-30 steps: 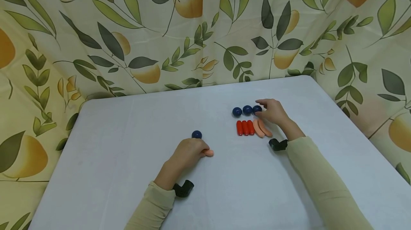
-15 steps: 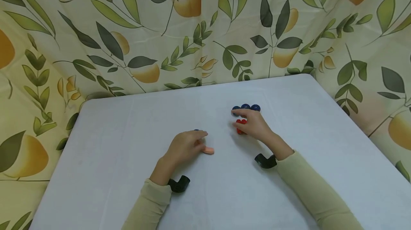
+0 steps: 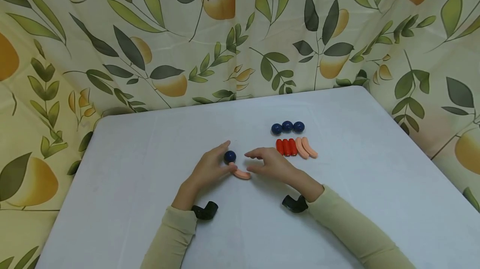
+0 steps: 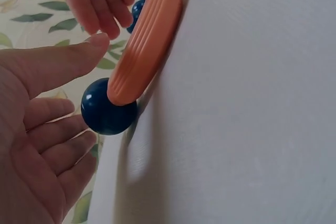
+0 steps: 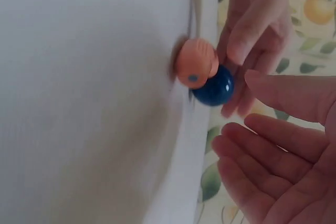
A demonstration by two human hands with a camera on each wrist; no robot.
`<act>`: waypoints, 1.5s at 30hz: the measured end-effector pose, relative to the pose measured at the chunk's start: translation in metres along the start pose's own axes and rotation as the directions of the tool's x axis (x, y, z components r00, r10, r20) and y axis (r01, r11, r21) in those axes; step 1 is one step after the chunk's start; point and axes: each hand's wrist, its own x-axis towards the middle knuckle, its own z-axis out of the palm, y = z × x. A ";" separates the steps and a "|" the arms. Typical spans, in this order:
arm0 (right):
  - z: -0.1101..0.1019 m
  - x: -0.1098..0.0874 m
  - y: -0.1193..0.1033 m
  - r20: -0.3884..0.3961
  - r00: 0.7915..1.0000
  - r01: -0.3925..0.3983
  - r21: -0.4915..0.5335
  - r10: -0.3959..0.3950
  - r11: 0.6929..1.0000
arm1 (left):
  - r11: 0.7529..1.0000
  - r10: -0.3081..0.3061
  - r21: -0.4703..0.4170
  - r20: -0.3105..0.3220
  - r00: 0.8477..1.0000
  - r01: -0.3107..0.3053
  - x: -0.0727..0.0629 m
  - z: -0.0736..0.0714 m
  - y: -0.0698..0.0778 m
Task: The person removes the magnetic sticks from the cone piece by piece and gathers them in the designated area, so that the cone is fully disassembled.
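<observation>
In the head view, a curved, ribbed peach-coloured toy sausage (image 3: 241, 174) lies on the white-covered table, its upper end close to a glossy dark blue ball (image 3: 230, 157). To the left is my left hand (image 3: 206, 169), fingers spread behind the ball and thumb beside the sausage's upper end. My right hand (image 3: 275, 164) hovers to the right of both, thumb and fingers apart with nothing between them. From the left wrist, the sausage (image 4: 147, 43) partly overlaps the ball (image 4: 107, 107). The right wrist view shows the sausage (image 5: 194, 64) end-on, the ball (image 5: 214, 87) behind it.
Further back on the right, three dark blue balls (image 3: 287, 126) form a row. In front of them lie three red cylinders (image 3: 286, 147) side by side, with two more peach sausages (image 3: 306, 148) on their right. A patterned curtain (image 3: 210, 52) hangs behind the table.
My right hand has come leftward and nearer from the back-right ball row to beside the single sausage. My left hand has let go of that sausage and spread its fingers, drawing back slightly left.
</observation>
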 end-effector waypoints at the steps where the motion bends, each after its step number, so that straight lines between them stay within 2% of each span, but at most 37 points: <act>1: 0.001 0.000 -0.002 0.015 1.000 -0.006 0.003 0.006 1.000 | 1.000 -0.004 -0.021 0.002 1.000 0.004 0.000 0.001 -0.001; 6: 0.009 -0.001 -0.007 0.088 0.996 0.030 -0.039 -0.027 0.999 | 0.996 -0.048 -0.069 -0.001 0.999 0.048 -0.001 0.003 -0.002; 10: 0.015 0.000 -0.008 0.105 0.993 0.063 -0.057 -0.057 0.996 | 0.997 -0.050 -0.057 -0.045 0.998 0.048 -0.002 0.004 -0.003; 16: 0.019 0.000 -0.009 0.077 0.994 0.082 -0.077 -0.076 0.994 | 0.999 -0.026 -0.030 -0.100 0.995 0.023 0.001 0.005 -0.003; 22: 0.018 -0.001 -0.006 0.036 0.993 0.116 -0.123 -0.113 0.986 | 0.998 0.004 0.059 -0.120 0.993 0.004 0.006 0.009 0.006; 26: 0.013 -0.006 -0.006 0.013 0.997 0.078 -0.123 -0.077 0.989 | 0.996 0.002 0.089 -0.120 0.993 0.008 0.013 0.011 0.009; 30: 0.004 -0.014 -0.004 0.001 1.000 0.000 -0.106 0.000 0.994 | 0.996 -0.011 0.085 -0.132 0.991 0.023 0.021 0.008 0.008; 34: -0.005 -0.022 0.002 -0.045 0.999 -0.028 -0.093 0.023 0.995 | 0.996 -0.031 0.074 -0.131 0.991 0.041 0.030 0.008 0.005; 37: -0.013 -0.028 0.010 -0.082 0.996 -0.042 -0.096 0.034 0.995 | 0.997 -0.034 0.061 -0.128 0.991 0.042 0.037 0.012 0.005; 42: -0.031 -0.041 0.023 -0.119 0.986 -0.130 -0.107 0.117 0.986 | 0.997 -0.051 0.053 -0.124 0.991 0.058 0.052 0.022 0.009; 45: -0.041 -0.048 0.031 -0.153 0.979 -0.154 -0.119 0.136 0.981 | 0.995 -0.058 0.068 -0.112 0.992 0.066 0.063 0.028 0.014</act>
